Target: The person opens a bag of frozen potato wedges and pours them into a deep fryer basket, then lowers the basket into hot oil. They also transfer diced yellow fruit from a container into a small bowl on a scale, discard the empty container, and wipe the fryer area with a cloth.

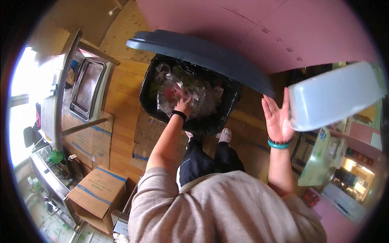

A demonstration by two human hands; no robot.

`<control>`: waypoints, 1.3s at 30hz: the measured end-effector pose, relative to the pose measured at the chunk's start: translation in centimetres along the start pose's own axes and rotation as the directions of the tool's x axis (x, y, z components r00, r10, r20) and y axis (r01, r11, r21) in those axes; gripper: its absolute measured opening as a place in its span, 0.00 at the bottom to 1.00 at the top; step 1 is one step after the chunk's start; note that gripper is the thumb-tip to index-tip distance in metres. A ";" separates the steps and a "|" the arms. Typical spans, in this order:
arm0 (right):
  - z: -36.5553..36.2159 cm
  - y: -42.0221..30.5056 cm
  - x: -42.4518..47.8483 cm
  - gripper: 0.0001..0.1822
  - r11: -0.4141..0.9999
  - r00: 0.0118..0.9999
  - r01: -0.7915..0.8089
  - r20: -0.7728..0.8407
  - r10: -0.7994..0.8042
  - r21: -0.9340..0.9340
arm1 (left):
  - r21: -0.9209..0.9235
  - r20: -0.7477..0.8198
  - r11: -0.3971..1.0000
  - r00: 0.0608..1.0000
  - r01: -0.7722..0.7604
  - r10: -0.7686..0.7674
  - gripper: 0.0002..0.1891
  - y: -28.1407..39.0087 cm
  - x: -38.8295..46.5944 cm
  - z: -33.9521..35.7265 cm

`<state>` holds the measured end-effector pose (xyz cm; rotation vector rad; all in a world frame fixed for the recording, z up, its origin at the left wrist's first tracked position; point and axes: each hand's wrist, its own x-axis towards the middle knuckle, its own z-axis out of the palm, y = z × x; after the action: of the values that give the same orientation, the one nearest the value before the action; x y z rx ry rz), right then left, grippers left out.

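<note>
My left hand (183,107), with a black band at the wrist, reaches into a bin lined with a black bag (223,117). Its fingers touch crumpled clear plastic (200,104) and something red (172,93); whether they grip it is unclear. The dark grey-blue lid (206,59) stands raised over the bin's far side. At the lid's right end is my right hand (278,118), palm towards me and fingers apart, fingertips at the lid's edge. A translucent plastic tub (334,97) adjoins its thumb side; I cannot tell whether the hand bears it.
A pink wall (304,30) rises behind the lid. Leftward are a metal tray (88,88) on a low shelf and an open cardboard box (97,189). Flattened cardboard (146,136) covers parts of the wood-look floor (121,91). A glass-topped table (313,164) stands at right.
</note>
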<state>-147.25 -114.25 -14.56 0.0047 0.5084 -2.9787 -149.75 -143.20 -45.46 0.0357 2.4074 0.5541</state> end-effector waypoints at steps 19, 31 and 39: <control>0.4 -0.9 0.6 0.34 0.998 0.998 -0.059 -0.002 0.059 -0.003 | 0.233 0.150 0.973 0.988 0.001 -0.037 0.47 5.5 4.6 -6.9; 1.3 -0.2 1.2 0.34 0.997 0.993 -0.081 -0.085 0.082 0.017 | -0.437 -0.387 0.806 0.892 -0.400 0.233 0.09 8.4 3.1 -1.4; 0.4 -0.8 1.2 0.33 0.992 0.990 -0.122 -0.060 0.124 0.026 | 0.360 0.065 0.750 0.817 -0.555 0.573 0.31 9.5 -2.8 -5.5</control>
<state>-148.48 -113.79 -13.96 0.1260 0.4640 -2.8707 -151.98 -137.09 -36.14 0.9573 2.5004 0.3543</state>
